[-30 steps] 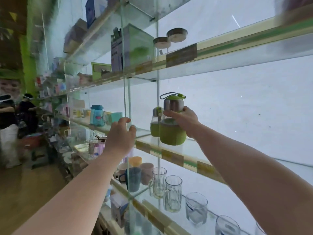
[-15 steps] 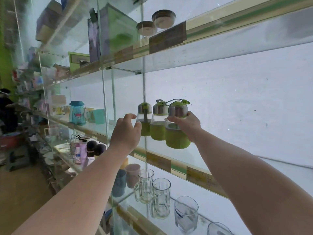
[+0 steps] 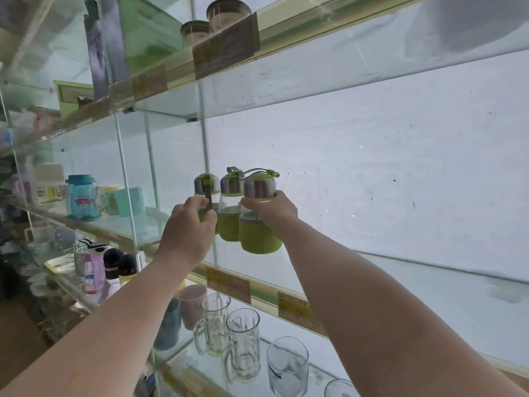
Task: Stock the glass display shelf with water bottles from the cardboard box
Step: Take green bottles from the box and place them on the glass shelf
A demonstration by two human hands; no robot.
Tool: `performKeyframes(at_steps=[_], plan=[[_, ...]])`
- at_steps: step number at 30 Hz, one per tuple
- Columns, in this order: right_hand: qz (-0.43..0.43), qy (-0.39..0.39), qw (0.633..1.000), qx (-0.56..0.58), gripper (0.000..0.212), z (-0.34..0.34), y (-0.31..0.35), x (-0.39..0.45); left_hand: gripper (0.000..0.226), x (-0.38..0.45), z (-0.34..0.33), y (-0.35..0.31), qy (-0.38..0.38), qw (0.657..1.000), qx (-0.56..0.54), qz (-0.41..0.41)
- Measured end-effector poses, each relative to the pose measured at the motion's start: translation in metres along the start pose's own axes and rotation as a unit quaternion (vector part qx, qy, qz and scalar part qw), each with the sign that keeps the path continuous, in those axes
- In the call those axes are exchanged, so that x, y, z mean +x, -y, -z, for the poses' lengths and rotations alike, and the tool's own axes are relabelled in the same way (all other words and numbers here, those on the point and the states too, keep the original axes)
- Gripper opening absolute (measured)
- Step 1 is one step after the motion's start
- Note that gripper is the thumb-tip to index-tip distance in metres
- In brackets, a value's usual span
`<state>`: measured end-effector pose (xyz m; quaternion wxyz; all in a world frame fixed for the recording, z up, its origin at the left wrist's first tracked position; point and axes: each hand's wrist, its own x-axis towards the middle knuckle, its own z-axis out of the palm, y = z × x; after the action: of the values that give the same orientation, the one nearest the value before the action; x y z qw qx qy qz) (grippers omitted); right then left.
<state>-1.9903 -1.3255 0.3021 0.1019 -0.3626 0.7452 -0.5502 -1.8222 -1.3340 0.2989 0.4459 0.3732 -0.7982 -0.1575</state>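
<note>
Since the earlier frames the left hand [image 3: 187, 233] has closed in from the glass divider onto the leftmost of three green bottles, and the right hand [image 3: 269, 212] has brought its bottle up beside the other two, so the three now form a tight row. Nearest the camera, on the shelf below, stand two clear glass mugs [image 3: 229, 339] with plain tumblers [image 3: 287, 366] to their right and pastel cups [image 3: 189, 305] to their left. Above them both forearms reach up to the glass display shelf [image 3: 429, 285], whose front edge carries yellowed price labels [image 3: 228, 284]. The left hand grips the left bottle [image 3: 203, 186], thumb and fingers curled round its body beside the hanging strap. The right hand grips the right bottle [image 3: 259, 213], fingers curled round the clear glass just under the steel cap; whether its green base touches the shelf cannot be told. The middle bottle [image 3: 231, 207] stands between them, touching or nearly touching both. Farther left, beyond the divider, a blue bottle [image 3: 83, 197] and a teal mug [image 3: 126, 200] sit on the same level. On the shelf above are a green box [image 3: 148, 32] and two round jars [image 3: 214, 21].
</note>
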Motion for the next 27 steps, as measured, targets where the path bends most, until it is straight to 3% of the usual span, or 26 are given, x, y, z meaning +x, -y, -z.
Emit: performKeyframes(at_steps=[4, 10, 17, 19, 22, 27], plan=[[0.002, -0.028, 0.995, -0.091, 0.075, 0.002, 0.005, 0.0, 0.038, -0.002, -0.002, -0.001, 0.0, 1.0, 0.001, 0.002], [0.017, -0.04, 0.998, -0.04, 0.066, 0.001, 0.003, 0.002, 0.038, -0.006, 0.001, 0.0, 0.0, 1.0, 0.015, 0.008], [0.007, -0.06, 0.998, -0.019, 0.072, -0.001, 0.005, -0.012, 0.038, -0.015, 0.018, 0.007, -0.009, 0.999, 0.029, 0.013], [0.052, -0.123, 0.99, -0.047, 0.076, 0.004, 0.013, -0.022, 0.039, -0.017, 0.026, 0.012, -0.009, 0.999, 0.035, 0.02], [0.203, -0.173, 0.961, -0.066, 0.066, 0.001, 0.038, -0.046, 0.039, -0.022, 0.041, 0.02, -0.023, 0.998, 0.039, 0.039], [0.365, -0.001, 0.924, -0.11, 0.051, -0.06, 0.062, -0.112, 0.038, -0.044, 0.065, 0.058, -0.051, 0.99, 0.071, 0.112]])
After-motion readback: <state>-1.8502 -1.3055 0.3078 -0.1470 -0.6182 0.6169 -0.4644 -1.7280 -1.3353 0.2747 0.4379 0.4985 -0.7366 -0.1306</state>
